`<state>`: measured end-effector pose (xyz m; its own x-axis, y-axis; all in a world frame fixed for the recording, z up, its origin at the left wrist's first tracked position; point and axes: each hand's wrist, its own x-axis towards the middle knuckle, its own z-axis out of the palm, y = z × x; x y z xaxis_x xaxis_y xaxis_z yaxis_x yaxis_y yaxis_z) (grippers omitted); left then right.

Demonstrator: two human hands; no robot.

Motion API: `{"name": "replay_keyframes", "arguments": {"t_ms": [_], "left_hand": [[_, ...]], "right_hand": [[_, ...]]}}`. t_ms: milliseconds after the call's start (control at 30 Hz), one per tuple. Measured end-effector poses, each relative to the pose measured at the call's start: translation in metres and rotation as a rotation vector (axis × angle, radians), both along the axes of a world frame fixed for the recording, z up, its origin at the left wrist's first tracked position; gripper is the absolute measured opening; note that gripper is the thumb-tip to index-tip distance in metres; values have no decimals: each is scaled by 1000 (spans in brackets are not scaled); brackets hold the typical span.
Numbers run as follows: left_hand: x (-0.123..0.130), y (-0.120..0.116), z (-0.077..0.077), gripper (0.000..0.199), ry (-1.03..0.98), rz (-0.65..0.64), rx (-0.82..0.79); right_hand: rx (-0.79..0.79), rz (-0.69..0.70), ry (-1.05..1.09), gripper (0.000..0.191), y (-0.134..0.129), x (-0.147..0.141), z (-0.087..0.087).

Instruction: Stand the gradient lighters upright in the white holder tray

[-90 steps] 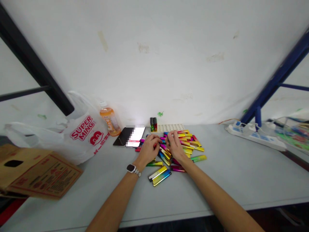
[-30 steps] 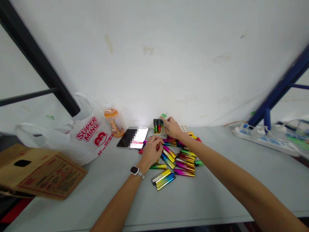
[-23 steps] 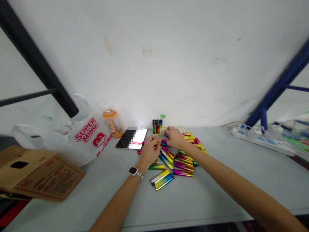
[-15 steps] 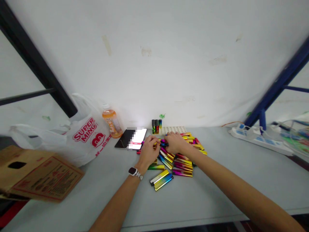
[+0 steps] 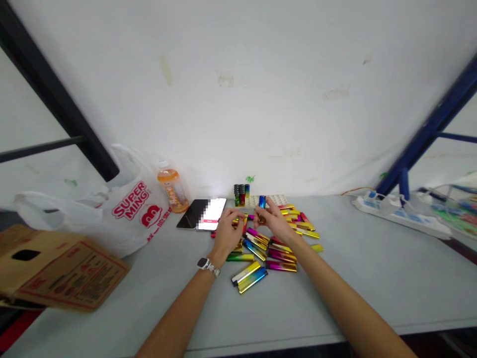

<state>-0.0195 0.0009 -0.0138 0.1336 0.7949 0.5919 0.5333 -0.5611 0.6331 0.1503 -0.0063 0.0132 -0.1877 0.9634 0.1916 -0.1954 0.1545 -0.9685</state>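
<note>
My right hand (image 5: 275, 221) is closed on a shiny blue lighter (image 5: 262, 203), held upright between thumb and fingers over the back of the pile. To its left, my left hand (image 5: 228, 228) hovers low over the lighters with its fingers curled together. What it pinches, if anything, is hidden. Beneath and around both hands lie loose metallic lighters, among them a magenta and gold lighter (image 5: 281, 266) and a blue and yellow lighter (image 5: 253, 281). Behind the hands stands a small group of upright lighters (image 5: 242, 200) beside a white gridded tray (image 5: 281, 199).
A tablet (image 5: 192, 214) lies left of the pile, with an orange drink bottle (image 5: 173, 189) beside it. Farther left are a white plastic bag (image 5: 126, 219) and a cardboard box (image 5: 74, 273). A power strip (image 5: 402, 219) lies at the right, near a blue metal post (image 5: 428, 129).
My right hand has come up from the pile and now holds a blue lighter upright. My left hand stays in nearly the same place, and the gap between the hands is wider.
</note>
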Motion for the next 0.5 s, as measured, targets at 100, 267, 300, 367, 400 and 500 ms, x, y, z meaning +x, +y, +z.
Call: {"name": "replay_keyframes", "arguments": {"t_ms": [100, 267, 300, 367, 400, 500], "left_hand": [[0, 0, -1, 20, -1, -2, -4], [-1, 0, -4, 19, -1, -9, -9], [-1, 0, -5, 20, 0, -12, -9], [-1, 1, -6, 20, 0, -17, -9], [-1, 1, -7, 21, -1, -16, -10], [-1, 3, -7, 20, -2, -10, -14]], "right_hand": [[-105, -76, 130, 39, -8, -4, -5], [-197, -104, 243, 38, -13, 8, -8], [-226, -72, 257, 36, -13, 10, -8], [-286, -6, 273, 42, -14, 11, -9], [-314, 12, 269, 48, -14, 9, -10], [-352, -44, 193, 57, -16, 1, -13]]}}
